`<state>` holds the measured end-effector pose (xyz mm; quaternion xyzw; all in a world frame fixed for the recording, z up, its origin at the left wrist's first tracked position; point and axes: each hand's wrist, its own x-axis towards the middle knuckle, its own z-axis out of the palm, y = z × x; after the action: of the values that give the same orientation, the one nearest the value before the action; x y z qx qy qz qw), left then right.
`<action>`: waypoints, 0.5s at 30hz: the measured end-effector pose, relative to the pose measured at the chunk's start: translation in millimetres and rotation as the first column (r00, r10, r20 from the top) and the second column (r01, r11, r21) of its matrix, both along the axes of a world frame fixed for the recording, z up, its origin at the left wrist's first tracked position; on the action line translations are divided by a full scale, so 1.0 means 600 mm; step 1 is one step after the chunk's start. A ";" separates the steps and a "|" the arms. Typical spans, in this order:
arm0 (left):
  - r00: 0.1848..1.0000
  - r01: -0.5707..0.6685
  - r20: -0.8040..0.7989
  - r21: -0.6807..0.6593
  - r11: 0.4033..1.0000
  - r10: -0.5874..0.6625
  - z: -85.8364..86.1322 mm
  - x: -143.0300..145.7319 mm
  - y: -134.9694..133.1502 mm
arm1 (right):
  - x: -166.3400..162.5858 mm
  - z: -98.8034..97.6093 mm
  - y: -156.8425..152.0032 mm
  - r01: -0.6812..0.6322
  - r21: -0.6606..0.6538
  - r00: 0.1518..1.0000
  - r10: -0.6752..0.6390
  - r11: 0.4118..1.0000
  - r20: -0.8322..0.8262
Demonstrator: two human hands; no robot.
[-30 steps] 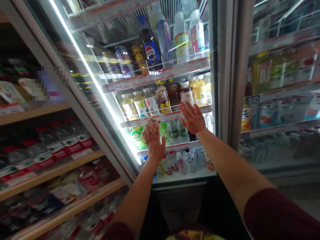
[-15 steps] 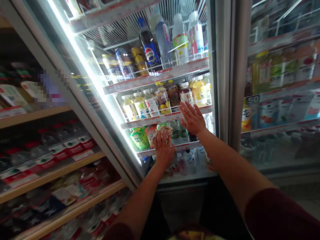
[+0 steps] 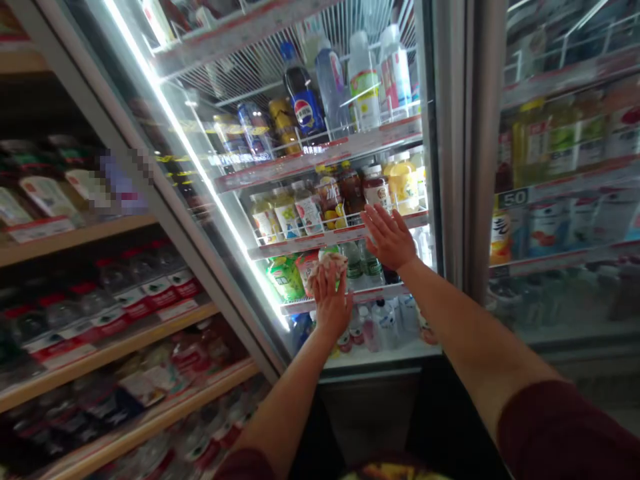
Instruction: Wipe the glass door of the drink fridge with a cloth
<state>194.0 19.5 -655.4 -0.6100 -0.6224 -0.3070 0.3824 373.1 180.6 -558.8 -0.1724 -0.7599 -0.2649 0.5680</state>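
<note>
A crumpled pale cloth lies under the fingers of my left hand, which presses it against the glass in front of the lower drink shelves. My right hand is higher and to the right, palm toward the glass with fingers outstretched, holding nothing. Behind it stand bottles of dark and yellow drinks, including a yellow bottle. Green packages show through the glass left of the cloth. Part of the cloth is hidden by my left fingers.
A bright light strip runs down the cooler's left side. On the left, wooden shelves hold several rows of bottles. A metal door frame separates this cooler from another with bottles and cartons at right.
The view has shifted slightly, so the shelves sit a little further right. My left hand with the cloth remains on nearly the same part of the glass; my right hand stays beside it.
</note>
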 end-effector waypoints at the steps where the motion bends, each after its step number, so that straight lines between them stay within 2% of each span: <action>1: 1.000 0.001 -0.011 -0.018 1.000 -0.001 -0.009 0.003 0.001 | 0.000 0.000 0.000 -0.001 0.003 1.000 0.001 1.000 -0.003; 2: 1.000 0.003 -0.012 -0.018 1.000 -0.004 -0.010 0.002 0.003 | -0.001 0.000 0.000 -0.002 -0.001 1.000 0.002 1.000 -0.003; 4: 1.000 0.008 0.005 0.021 1.000 -0.008 0.011 -0.008 0.010 | 0.000 0.000 -0.001 -0.002 -0.018 1.000 0.002 1.000 0.000; 8: 0.997 -0.006 0.076 0.186 0.983 -0.008 0.099 -0.046 0.020 | 0.001 0.001 -0.001 0.006 -0.014 1.000 -0.006 1.000 -0.002; 10: 0.996 -0.018 0.091 0.260 0.966 -0.006 0.126 -0.057 0.021 | 0.002 0.001 -0.001 0.004 -0.018 1.000 -0.003 1.000 0.004; 12: 0.996 -0.023 0.092 0.286 0.958 -0.003 0.122 -0.055 0.018 | 0.003 0.001 -0.001 -0.005 -0.034 1.000 0.006 0.999 0.014; 15: 0.997 -0.002 0.077 0.212 0.977 -0.015 0.068 -0.032 0.008 | 0.002 0.000 -0.002 -0.011 -0.040 1.000 0.011 0.999 0.014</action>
<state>174.7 24.1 -614.5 -0.5554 -0.5987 -0.3962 0.4196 374.3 179.5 -558.7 -0.1776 -0.7700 -0.2476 0.5605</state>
